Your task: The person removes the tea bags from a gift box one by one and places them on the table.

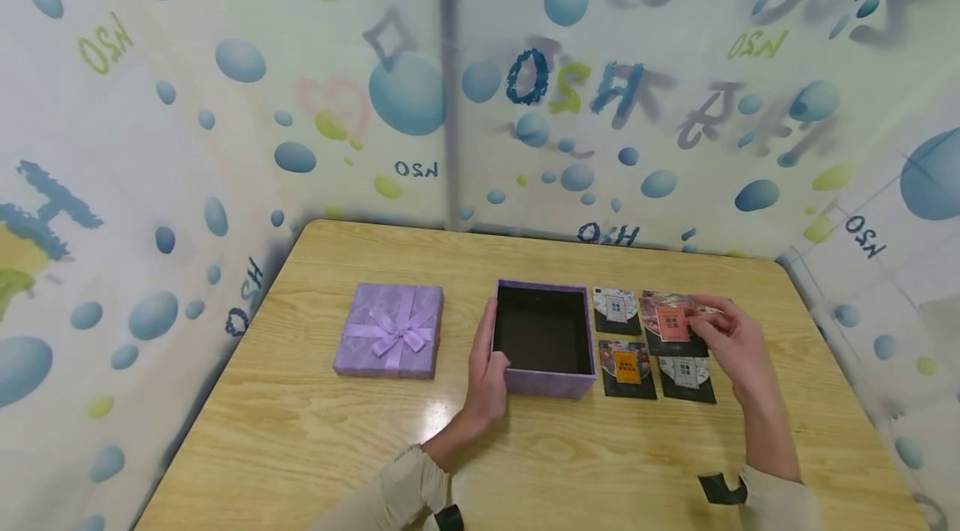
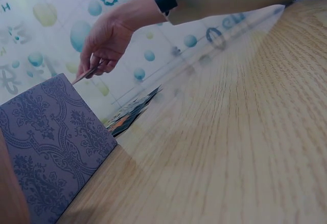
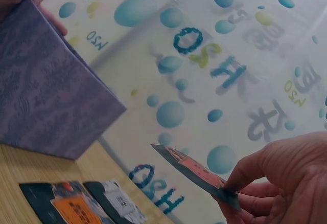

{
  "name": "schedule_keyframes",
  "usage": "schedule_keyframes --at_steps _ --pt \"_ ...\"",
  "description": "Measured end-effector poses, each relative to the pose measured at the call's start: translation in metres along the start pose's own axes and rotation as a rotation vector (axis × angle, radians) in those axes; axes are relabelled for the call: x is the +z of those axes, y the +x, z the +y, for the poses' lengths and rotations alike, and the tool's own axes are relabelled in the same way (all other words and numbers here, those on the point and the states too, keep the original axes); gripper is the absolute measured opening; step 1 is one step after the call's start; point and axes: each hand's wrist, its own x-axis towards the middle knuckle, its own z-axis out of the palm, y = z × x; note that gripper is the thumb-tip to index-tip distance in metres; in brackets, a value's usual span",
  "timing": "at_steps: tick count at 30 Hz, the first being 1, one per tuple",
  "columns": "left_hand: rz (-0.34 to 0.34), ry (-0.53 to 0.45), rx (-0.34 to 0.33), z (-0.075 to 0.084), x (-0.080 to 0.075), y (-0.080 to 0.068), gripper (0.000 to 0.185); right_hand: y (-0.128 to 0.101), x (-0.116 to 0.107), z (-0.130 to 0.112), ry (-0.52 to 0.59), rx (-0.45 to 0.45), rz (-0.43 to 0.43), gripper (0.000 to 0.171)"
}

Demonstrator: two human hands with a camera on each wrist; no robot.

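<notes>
An open purple gift box (image 1: 547, 383) with a black inside stands on the table. My left hand (image 1: 489, 373) grips its left side, with the fingers along the wall and the thumb bent round the near corner. My right hand (image 1: 733, 341) pinches the right edge of a flat black packet with a red label (image 1: 671, 324), held above the table to the right of the box. Below it lie a packet with an orange label (image 1: 627, 368) and packets with grey labels (image 1: 617, 310). In the right wrist view, the held packet (image 3: 191, 172) is tilted, with thumb and fingers on its end.
The purple box lid (image 1: 388, 329), tied with a lilac ribbon bow, lies to the left of the box. The wooden table (image 1: 300, 448) reaches back to a wall (image 1: 480, 156) printed with blue and green bubbles.
</notes>
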Motion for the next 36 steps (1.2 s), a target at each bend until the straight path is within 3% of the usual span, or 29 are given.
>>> schedule_keyframes --at_steps 11,22,26,33,36 --pt "0.003 -0.013 -0.001 0.000 0.000 0.001 0.086 -0.003 -0.030 0.024 -0.080 0.085 0.105 0.048" --pt "-0.001 -0.015 0.000 0.001 0.000 0.002 0.085 -0.009 -0.049 0.051 -0.118 0.159 0.102 0.050" --pt "0.005 -0.007 -0.010 0.002 0.000 0.001 0.085 -0.018 -0.051 0.069 -0.092 0.216 0.116 0.044" --pt "0.004 -0.013 -0.014 0.004 -0.001 0.001 0.085 -0.023 -0.054 0.098 -0.040 0.301 0.226 0.017" --pt "0.000 -0.017 -0.014 0.003 0.000 0.001 0.085 -0.022 -0.056 0.104 -0.051 0.315 0.263 0.021"
